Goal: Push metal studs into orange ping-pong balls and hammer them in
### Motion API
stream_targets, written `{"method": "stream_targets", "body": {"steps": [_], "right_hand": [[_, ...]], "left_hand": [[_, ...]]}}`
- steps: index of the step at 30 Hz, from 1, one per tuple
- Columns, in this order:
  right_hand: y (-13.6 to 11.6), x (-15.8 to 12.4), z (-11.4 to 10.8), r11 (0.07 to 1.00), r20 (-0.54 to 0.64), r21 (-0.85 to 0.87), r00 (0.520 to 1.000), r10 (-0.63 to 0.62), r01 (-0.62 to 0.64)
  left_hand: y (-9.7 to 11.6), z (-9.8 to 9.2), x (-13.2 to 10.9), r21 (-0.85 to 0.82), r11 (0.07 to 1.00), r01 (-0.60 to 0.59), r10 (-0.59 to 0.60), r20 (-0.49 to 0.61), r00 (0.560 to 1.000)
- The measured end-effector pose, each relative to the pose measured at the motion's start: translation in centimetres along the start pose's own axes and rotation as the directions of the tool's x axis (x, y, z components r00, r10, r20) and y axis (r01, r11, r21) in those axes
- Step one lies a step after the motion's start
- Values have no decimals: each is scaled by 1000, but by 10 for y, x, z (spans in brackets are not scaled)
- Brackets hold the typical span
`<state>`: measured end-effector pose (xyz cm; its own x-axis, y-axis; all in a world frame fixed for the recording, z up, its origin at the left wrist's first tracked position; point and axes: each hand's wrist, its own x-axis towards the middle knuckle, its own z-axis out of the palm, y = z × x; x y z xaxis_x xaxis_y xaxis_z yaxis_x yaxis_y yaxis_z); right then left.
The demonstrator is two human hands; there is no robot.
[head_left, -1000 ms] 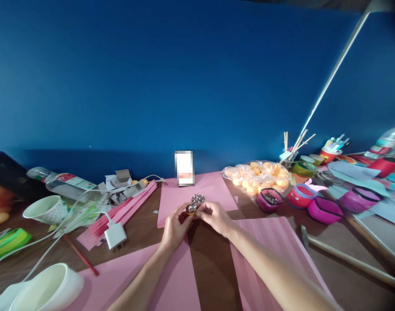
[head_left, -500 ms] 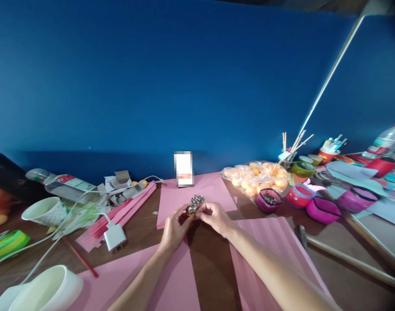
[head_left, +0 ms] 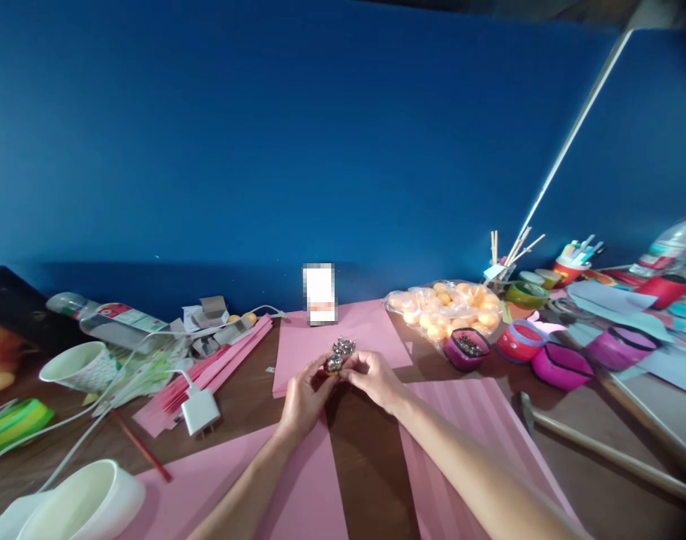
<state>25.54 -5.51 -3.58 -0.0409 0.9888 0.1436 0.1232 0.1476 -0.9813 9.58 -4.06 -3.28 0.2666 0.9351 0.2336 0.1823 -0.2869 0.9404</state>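
Note:
Just in front of the pink sheets, a small cluster of shiny silver metal pieces (head_left: 341, 351) with a bit of orange at its base is held between both hands. My left hand (head_left: 305, 399) is closed round its left side, thumb and fingers pinching it. From the right, my right hand (head_left: 373, 379) pinches the lower right side with thumb and fingertips. The fingers cover much of the lower part, so its exact kind cannot be made out.
A bag of orange balls (head_left: 444, 309) lies behind a purple bowl (head_left: 467, 349) of small dark metal bits. Hammers (head_left: 591, 442) lie at right. Pink sheets (head_left: 461, 427), a white charger (head_left: 200, 411), a paper cup (head_left: 81, 367) and a white mug (head_left: 89, 502) are around.

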Motion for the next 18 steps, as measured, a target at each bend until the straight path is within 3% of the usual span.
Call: {"method": "stream_targets", "body": {"steps": [4, 8, 12, 18], "right_hand": [[0, 0, 0, 1000, -13, 8, 1000, -5, 5], [-3, 0, 2, 989, -9, 145, 1000, -4, 6], [-6, 0, 5, 970, 44, 242, 998, -42, 30], [-8, -2, 3, 994, 51, 55, 994, -99, 96]], "left_hand": [[-2, 3, -1, -115, 991, 62, -62, 3, 998], [-3, 5, 0, -258, 956, 140, -132, 48, 990], [1, 3, 0, -360, 922, 140, -110, 104, 989], [-2, 3, 1, -374, 912, 167, -143, 90, 986]]}}
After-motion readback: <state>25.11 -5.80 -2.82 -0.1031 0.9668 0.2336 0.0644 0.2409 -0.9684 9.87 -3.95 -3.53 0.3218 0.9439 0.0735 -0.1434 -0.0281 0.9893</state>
